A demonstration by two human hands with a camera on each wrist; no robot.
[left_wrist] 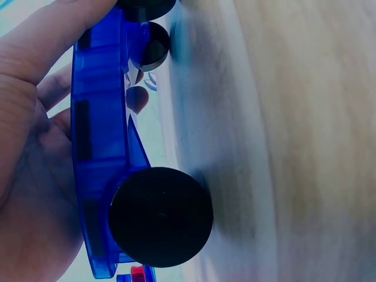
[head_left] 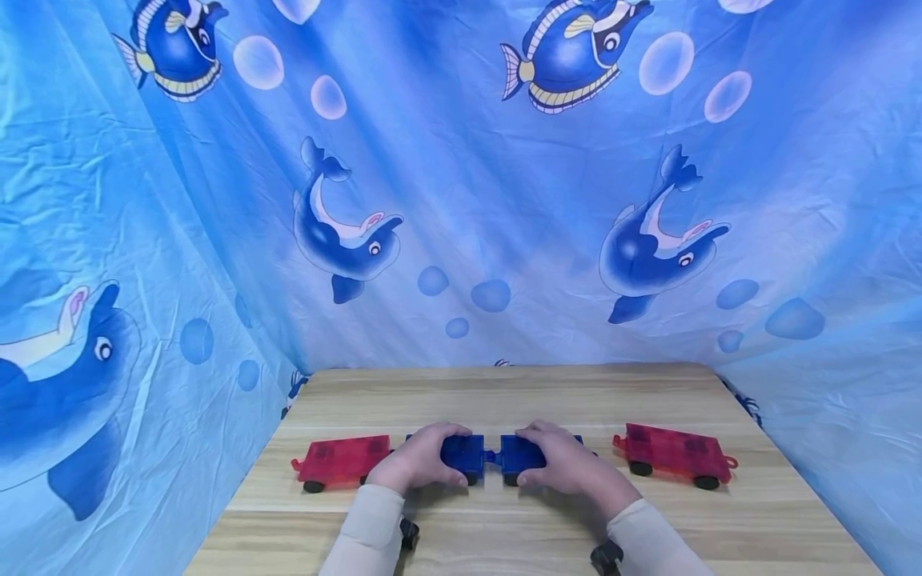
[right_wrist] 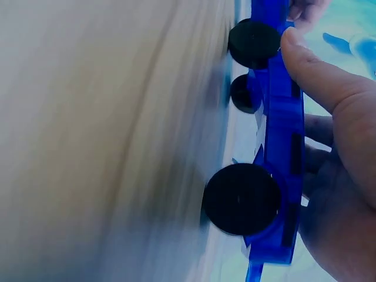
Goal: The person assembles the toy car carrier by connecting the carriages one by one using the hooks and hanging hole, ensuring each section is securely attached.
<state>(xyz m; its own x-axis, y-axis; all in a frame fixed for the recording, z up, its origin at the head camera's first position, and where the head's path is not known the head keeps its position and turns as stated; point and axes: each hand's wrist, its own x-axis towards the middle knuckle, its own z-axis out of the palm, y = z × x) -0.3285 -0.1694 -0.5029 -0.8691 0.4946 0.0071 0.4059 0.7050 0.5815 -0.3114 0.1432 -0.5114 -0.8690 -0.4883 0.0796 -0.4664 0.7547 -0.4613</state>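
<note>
Two blue toy cars with black wheels stand end to end at the middle of the wooden table [head_left: 504, 392]. My left hand [head_left: 421, 460] grips the left blue car [head_left: 464, 452], thumb on its near side. My right hand [head_left: 565, 460] grips the right blue car [head_left: 520, 454] the same way. The two cars meet at a small coupler between my hands. In the left wrist view the left blue car [left_wrist: 103, 147] sits on its wheels against the tabletop, my fingers [left_wrist: 35, 53] curled round it. In the right wrist view my thumb [right_wrist: 320, 76] presses the right blue car [right_wrist: 281, 135].
A red toy car [head_left: 344, 460] stands just left of my left hand, and another red car [head_left: 677, 454] sits apart on the right. A blue cloth with dolphins and fish [head_left: 461, 200] hangs behind and around the table. Bare wood lies in front of the cars.
</note>
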